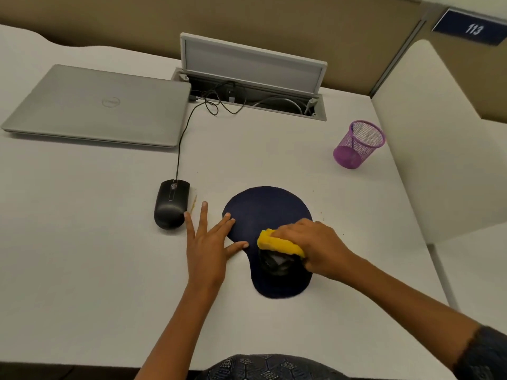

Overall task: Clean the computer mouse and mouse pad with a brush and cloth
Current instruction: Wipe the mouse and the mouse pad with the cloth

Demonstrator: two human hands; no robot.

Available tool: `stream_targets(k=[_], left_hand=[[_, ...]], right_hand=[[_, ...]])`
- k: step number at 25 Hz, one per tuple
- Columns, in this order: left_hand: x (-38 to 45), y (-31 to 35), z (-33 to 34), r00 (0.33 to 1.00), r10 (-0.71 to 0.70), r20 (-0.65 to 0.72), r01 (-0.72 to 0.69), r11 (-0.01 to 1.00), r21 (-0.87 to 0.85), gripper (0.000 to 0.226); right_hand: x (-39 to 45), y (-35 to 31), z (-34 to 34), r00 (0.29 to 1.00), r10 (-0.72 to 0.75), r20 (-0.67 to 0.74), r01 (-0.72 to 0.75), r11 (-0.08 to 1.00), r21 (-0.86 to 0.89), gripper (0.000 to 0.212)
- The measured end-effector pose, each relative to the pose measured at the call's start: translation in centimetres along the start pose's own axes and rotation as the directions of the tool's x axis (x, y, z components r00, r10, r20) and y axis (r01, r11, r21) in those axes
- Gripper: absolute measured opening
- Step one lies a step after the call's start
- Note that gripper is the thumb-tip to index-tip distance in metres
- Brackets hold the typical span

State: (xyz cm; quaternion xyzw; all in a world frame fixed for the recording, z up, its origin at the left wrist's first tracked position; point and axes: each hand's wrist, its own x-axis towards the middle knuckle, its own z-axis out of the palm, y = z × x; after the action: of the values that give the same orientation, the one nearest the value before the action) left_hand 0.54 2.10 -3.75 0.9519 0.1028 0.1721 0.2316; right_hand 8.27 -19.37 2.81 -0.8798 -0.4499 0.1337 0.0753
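Two bare hands work over a white tabletop [82, 242] in the single head view. Left hand [208, 242]: laid flat, fingers [203, 215] straight and spread, with the index and thumb tips resting on the left edge of the dark blue mouse pad [263, 212] and the remaining fingertips on the tabletop. Right hand [315, 245]: fingers curled over a folded yellow cloth [277, 242], gripping it and pressing it down on the near-right part of the pad, just above the pad's black wrist rest [277, 266].

Black wired computer mouse [171, 204]: upright on the tabletop, left of the pad and apart from it, just beside the little finger of the left hand; whether they touch cannot be told. Its cable [182, 138] runs back toward an open cable hatch [252, 97] with a raised grey lid.

Closed silver laptop [101, 105]: far left, behind the mouse. Purple mesh cup [359, 144]: standing well to the right, behind the pad. Small brownish specks [194, 201] lie beside the mouse. Blue sign [472, 28] reading 113 is fixed to the partition at upper right.
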Motion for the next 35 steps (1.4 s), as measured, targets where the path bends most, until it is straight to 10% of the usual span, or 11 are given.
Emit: stream_targets(k=[6, 11, 17, 21, 26, 31, 35], left_hand=[[0.2, 1.8, -1.6, 0.988, -0.047, -0.148, 0.038, 0.997, -0.068, 0.055], [0.2, 0.9, -0.6, 0.999, 0.005, -0.036, -0.003, 0.999, 0.054, 0.059], [0.3, 1.3, -1.2, 0.996, -0.085, -0.020, 0.083, 0.994, -0.066, 0.061], [0.1, 2.0, -1.9, 0.994, -0.064, -0.086, 0.054, 0.992, -0.112, 0.055], [-0.1, 2.2, -1.9, 0.992, -0.090, -0.088, 0.075, 0.985, -0.158, 0.057], [0.1, 1.3, -1.5, 0.995, -0.033, -0.098, 0.022, 0.994, -0.106, 0.051], [-0.1, 0.1, -0.9, 0.999, 0.038, -0.008, -0.038, 0.999, 0.016, 0.057]], right_hand=[[7.0, 2.4, -2.6, 0.765, 0.604, -0.221, -0.615, 0.788, 0.024, 0.053], [8.4, -5.4, 0.6, 0.877, 0.442, -0.189, -0.418, 0.895, 0.155, 0.054], [8.4, 2.5, -3.2, 0.629, 0.761, -0.161, -0.702, 0.644, 0.303, 0.041], [6.8, -3.0, -1.3, 0.784, 0.618, -0.060, -0.553, 0.739, 0.384, 0.046], [5.0, 2.6, -3.1, 0.543, 0.816, -0.198, -0.732, 0.575, 0.364, 0.041], [3.4, -4.9, -1.2, 0.849, 0.527, 0.036, -0.489, 0.759, 0.431, 0.039], [3.1, 0.1, -2.2, 0.687, 0.726, -0.016, -0.706, 0.673, 0.222, 0.038]])
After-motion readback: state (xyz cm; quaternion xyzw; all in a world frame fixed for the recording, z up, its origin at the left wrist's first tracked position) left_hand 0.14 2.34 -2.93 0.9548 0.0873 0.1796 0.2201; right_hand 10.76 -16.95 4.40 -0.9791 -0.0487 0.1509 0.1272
